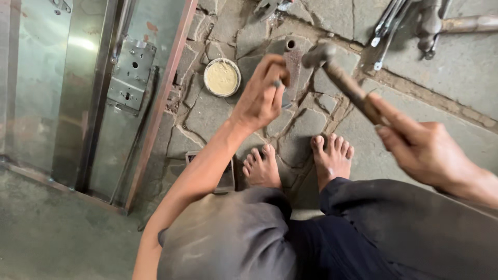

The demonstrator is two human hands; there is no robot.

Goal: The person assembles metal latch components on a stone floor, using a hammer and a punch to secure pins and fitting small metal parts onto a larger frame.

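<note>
Metal strip [292, 70], rigid, likely heavy: left hand [259, 96] fingers pinch its near end; right hand [425, 150] fingers wrapped around hammer [337, 75] handle

The metal piece [293, 67] stands between the left hand's [262, 93] fingers [275, 70], on the stone floor [415, 67]. The hammer [337, 75] sits just right of those fingers, its handle in the right hand's [420, 148] fingers. The tin [222, 77] lies left of them, 2 feet [295, 163] below.
</note>
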